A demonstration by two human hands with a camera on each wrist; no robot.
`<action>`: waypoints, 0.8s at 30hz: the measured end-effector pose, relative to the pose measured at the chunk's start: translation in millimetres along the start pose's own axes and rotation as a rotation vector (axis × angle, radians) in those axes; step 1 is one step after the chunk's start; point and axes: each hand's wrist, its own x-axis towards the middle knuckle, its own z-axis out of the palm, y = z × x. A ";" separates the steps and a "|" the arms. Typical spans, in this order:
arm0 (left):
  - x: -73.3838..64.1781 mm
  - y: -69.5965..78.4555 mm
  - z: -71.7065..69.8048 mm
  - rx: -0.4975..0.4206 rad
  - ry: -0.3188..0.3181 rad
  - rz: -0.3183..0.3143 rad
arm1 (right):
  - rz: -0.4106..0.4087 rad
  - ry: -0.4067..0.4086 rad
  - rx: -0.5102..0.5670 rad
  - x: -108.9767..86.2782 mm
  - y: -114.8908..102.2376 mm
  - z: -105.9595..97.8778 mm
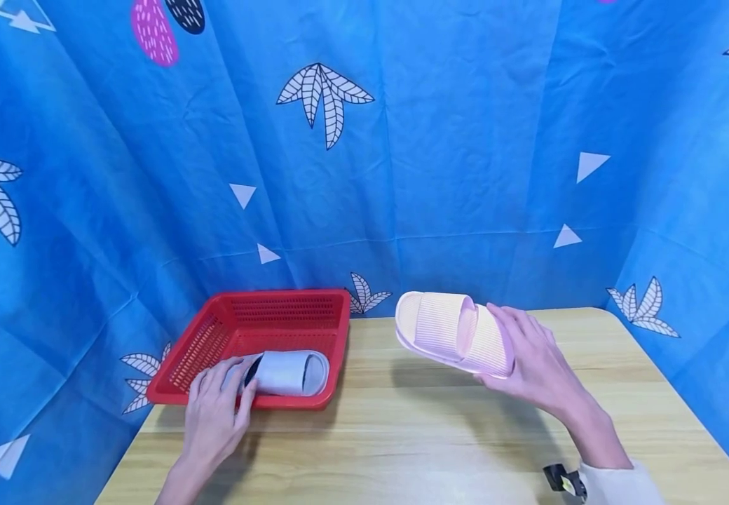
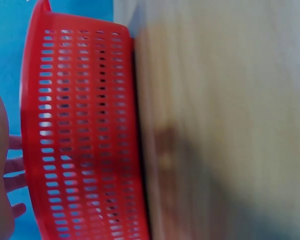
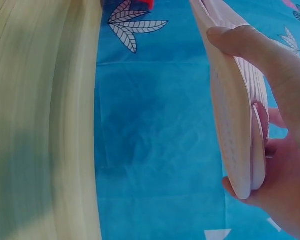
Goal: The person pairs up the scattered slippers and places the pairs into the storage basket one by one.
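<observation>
A grey slide slipper (image 1: 285,373) lies in the front part of a red plastic basket (image 1: 343,330), its broad strap facing up. My left hand (image 1: 216,410) reaches over the basket's near rim and holds the slipper's left end between thumb and fingers. In the left wrist view the basket's slotted wall (image 2: 82,125) hides the slipper. Above the table, my right hand (image 1: 531,361) grips a pair of pale pink ribbed slippers (image 1: 443,326) by their right end, one tucked against the other. The right wrist view shows the slippers' soles (image 3: 230,115) edge-on, with the thumb along one side.
A light wooden table (image 1: 371,449) carries the basket on its left side. Blue patterned curtain (image 1: 465,175) hangs close behind the table and along both sides. A small black device (image 1: 563,480) sits by the right sleeve.
</observation>
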 end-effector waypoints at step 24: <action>-29.9 -11.1 13.2 0.067 -0.104 -0.076 | 0.010 -0.002 0.037 20.5 -16.2 18.6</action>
